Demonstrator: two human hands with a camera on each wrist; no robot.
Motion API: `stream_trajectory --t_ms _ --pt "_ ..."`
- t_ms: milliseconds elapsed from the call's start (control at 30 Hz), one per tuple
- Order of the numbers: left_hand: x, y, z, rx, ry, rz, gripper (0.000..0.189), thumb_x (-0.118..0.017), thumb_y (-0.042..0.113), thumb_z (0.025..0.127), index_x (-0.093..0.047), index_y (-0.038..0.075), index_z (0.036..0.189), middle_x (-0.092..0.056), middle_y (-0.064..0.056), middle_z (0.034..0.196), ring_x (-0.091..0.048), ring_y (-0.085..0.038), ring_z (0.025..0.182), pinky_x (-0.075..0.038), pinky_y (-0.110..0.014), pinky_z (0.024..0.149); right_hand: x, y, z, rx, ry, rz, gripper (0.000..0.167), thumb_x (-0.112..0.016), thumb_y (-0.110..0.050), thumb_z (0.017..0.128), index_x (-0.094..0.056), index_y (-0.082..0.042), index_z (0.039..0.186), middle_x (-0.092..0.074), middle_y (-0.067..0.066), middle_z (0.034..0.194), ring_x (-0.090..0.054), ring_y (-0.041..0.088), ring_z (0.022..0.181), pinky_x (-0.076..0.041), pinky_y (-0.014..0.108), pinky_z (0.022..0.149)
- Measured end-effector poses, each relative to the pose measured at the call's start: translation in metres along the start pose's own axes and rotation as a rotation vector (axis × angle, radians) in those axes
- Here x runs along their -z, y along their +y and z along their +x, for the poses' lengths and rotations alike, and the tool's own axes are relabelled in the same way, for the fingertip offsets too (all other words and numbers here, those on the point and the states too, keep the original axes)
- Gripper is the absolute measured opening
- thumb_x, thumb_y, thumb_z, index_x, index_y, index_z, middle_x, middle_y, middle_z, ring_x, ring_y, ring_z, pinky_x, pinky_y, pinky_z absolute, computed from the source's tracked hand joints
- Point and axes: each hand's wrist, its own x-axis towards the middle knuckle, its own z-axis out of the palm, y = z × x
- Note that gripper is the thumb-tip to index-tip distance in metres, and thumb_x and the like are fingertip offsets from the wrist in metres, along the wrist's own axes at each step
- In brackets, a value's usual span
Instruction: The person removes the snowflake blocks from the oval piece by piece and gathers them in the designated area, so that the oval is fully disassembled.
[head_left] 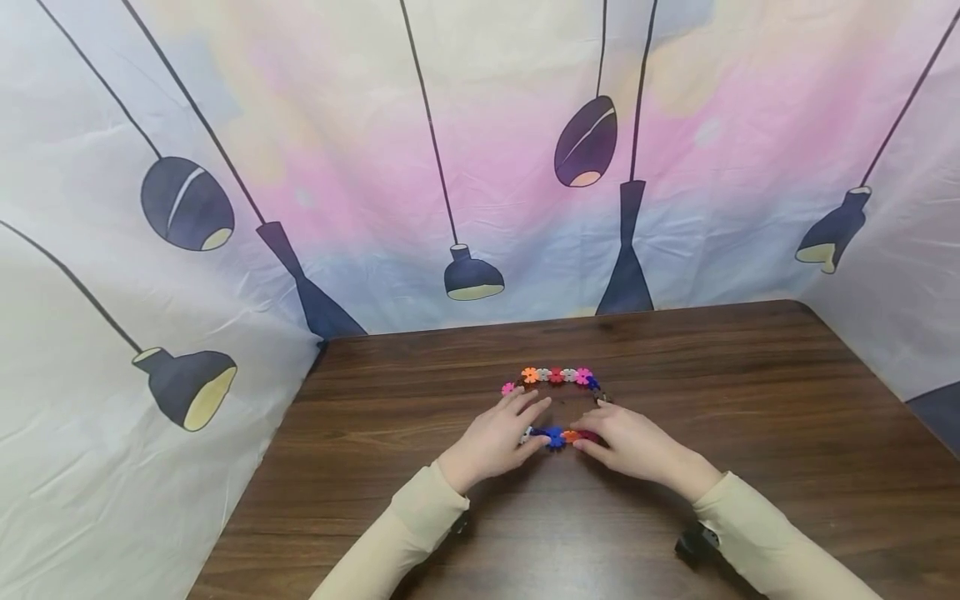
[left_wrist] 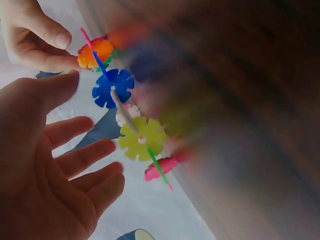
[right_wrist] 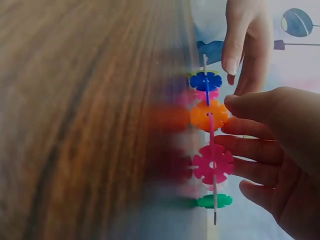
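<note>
A ring of colourful flower-shaped linking discs stands on edge on the table, with a red disc (head_left: 556, 375) in its far side and a blue disc (head_left: 555, 438) in its near side. My left hand (head_left: 495, 437) reaches over the ring's left part, fingers spread and loosely bent. In the left wrist view its thumb is close to the blue disc, while a yellow-green disc (left_wrist: 129, 145) lies beyond its fingertips. My right hand (head_left: 637, 442) is at the ring's right part. Its thumb and index fingertips are at the edge of an orange disc (right_wrist: 202, 119), apart from each other.
The brown wooden table (head_left: 750, 400) carries the ring. Behind it hangs a pastel cloth (head_left: 510, 192) printed with dark lamps, which also covers the sides. A black device (head_left: 696, 543) sits at the right wrist.
</note>
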Motion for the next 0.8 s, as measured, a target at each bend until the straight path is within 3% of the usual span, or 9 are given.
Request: stream_trajectory --t_ms 233,467,633,800 --pt "-0.004 0.007 0.003 -0.051 -0.065 0.018 0.048 -0.064 0.038 0.099 -0.060 0.011 0.139 -0.061 -0.006 0.134 -0.056 -0.021 0.126 -0.047 -0.037 0.104 -0.005 0.000 0.003 0.003 0.033 -0.013 0.010 -0.073 -0.023 0.094 -0.074 -0.014 0.097 -0.069 -0.006 0.089 -0.065 0.008 0.079 -0.057 0.034 0.072" --pt "-0.008 0.009 0.007 -0.083 -0.069 0.093 0.036 -0.070 0.040 0.096 -0.070 0.014 0.121 -0.068 0.001 0.106 -0.064 -0.012 0.093 -0.054 -0.029 0.086 -0.002 -0.007 0.011 -0.025 0.022 0.012 0.011 -0.076 -0.020 0.091 -0.069 -0.019 0.083 -0.060 -0.014 0.075 -0.050 0.001 0.062 -0.048 0.026 0.059" --pt "-0.008 0.008 0.008 -0.084 -0.041 0.068 0.035 -0.070 0.042 0.095 -0.070 0.014 0.115 -0.069 0.002 0.101 -0.062 -0.009 0.085 -0.053 -0.028 0.083 0.004 -0.011 0.012 -0.074 0.034 0.033 0.011 -0.078 -0.020 0.089 -0.068 -0.019 0.083 -0.060 -0.014 0.074 -0.047 0.001 0.060 -0.046 0.024 0.057" --pt "-0.004 0.008 0.006 -0.105 0.052 0.008 0.029 -0.071 0.040 0.095 -0.071 0.015 0.110 -0.069 0.004 0.094 -0.057 -0.006 0.076 -0.050 -0.022 0.073 0.009 -0.014 0.011 -0.138 0.071 0.111 0.009 -0.076 -0.019 0.089 -0.067 -0.018 0.087 -0.059 -0.013 0.075 -0.047 0.001 0.058 -0.047 0.022 0.056"
